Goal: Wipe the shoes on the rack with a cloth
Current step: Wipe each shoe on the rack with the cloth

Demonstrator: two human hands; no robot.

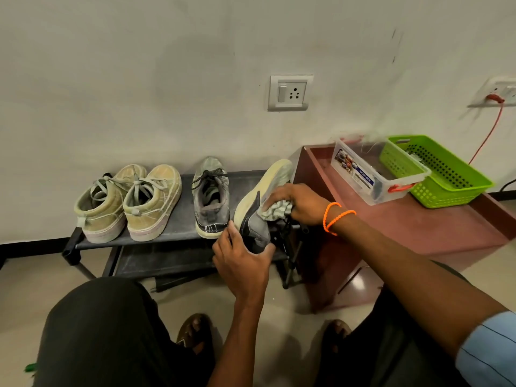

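Note:
A grey sneaker is tipped on its side at the right end of the black shoe rack, its pale sole facing left. My left hand grips the sneaker's heel from below. My right hand holds a crumpled striped cloth pressed against the shoe's upper. Its grey mate stands upright on the rack beside it. A pair of tan high-top shoes stands at the rack's left end.
A low reddish cabinet stands right of the rack, carrying a clear plastic box and a green basket. The wall behind has a socket plate and an orange cable. My knees and sandalled feet are in the foreground.

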